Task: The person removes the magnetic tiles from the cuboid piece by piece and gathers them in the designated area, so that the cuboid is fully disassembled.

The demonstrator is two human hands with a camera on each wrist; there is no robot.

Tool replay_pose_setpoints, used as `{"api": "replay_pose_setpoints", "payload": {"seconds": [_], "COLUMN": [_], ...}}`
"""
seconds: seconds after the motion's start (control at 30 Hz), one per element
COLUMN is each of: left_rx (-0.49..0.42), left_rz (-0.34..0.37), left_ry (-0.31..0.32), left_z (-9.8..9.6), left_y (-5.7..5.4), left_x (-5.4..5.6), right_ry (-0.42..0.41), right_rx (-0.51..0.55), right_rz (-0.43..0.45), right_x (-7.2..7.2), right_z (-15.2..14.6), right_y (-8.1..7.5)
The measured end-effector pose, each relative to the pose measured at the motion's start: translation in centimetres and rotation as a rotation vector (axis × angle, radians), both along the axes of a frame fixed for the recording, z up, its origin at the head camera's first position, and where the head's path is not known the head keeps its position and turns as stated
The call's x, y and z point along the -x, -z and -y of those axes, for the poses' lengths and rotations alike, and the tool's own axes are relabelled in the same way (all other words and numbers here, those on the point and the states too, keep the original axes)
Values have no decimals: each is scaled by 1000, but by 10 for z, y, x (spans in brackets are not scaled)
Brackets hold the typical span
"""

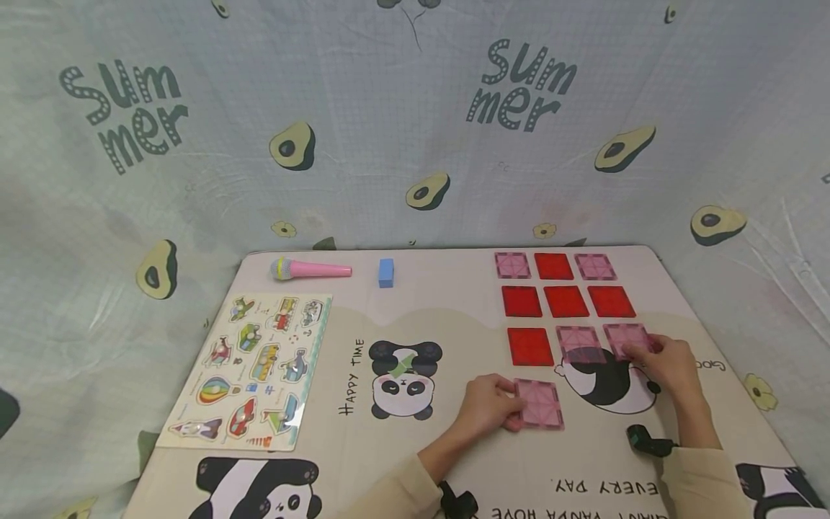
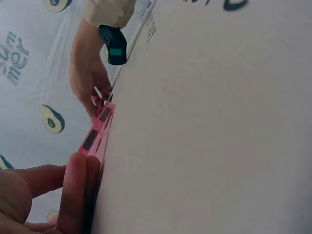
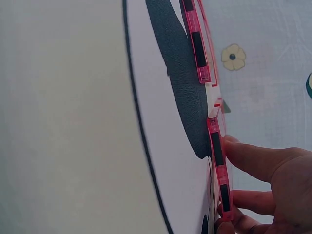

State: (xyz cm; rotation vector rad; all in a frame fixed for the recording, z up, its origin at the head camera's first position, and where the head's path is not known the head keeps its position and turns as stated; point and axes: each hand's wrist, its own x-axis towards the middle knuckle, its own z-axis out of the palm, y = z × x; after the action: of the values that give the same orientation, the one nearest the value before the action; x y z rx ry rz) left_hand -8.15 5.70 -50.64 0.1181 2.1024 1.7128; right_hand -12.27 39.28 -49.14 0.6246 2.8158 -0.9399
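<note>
My left hand (image 1: 485, 408) pinches a clear pink magnetic tile (image 1: 541, 404) by its left edge, near the front of the grid. In the left wrist view that tile (image 2: 99, 127) appears edge-on, dark magnet strips showing along its side. My right hand (image 1: 673, 366) grips another pink magnetic tile (image 1: 622, 337) at the front right corner of the grid, thumb on its face. Seen from the right wrist, this tile (image 3: 220, 165) has fingers at its outer edge. Beside it lies a third pink tile (image 1: 579, 344). A red tile (image 1: 529, 347) sits farther left in that row.
Behind are rows of red tiles (image 1: 566, 301) and pink tiles (image 1: 512, 265). A blue block (image 1: 385, 273) and a pink toy microphone (image 1: 319, 269) lie along the back edge. On the left is a picture puzzle board (image 1: 253, 371). A printed curtain (image 1: 363, 94) hangs behind the table.
</note>
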Motion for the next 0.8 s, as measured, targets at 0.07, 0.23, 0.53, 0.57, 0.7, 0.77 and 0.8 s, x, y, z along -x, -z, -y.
{"api": "replay_pose_setpoints", "payload": {"seconds": [0.07,0.23,0.53,0.57,0.7,0.77,0.8], "left_rx": [11,42,71,72,75,76,76], "left_rz": [-1,-2,6,5,2,-3,-7], "left_ry": [-1,-7,-5,-5,-9,-12,-12], "left_z": [-3,-8,-11,-11,-11,-12,-12], "left_y": [-1,-3,-5,-4,-5,-5,-6], "left_x": [0,1,0,0,0,0,0], "right_ry": [1,2,-5,-3,7,10,11], "right_rx": [0,0,-51,-65,-93,-103,-100], "right_rz": [4,3,-5,-7,-25,-35,-40], "right_x": [0,1,0,0,1,2,3], "right_z": [0,1,3,4,9,14,17], "right_y": [0,-1,-5,-6,-11,-15,-18]}}
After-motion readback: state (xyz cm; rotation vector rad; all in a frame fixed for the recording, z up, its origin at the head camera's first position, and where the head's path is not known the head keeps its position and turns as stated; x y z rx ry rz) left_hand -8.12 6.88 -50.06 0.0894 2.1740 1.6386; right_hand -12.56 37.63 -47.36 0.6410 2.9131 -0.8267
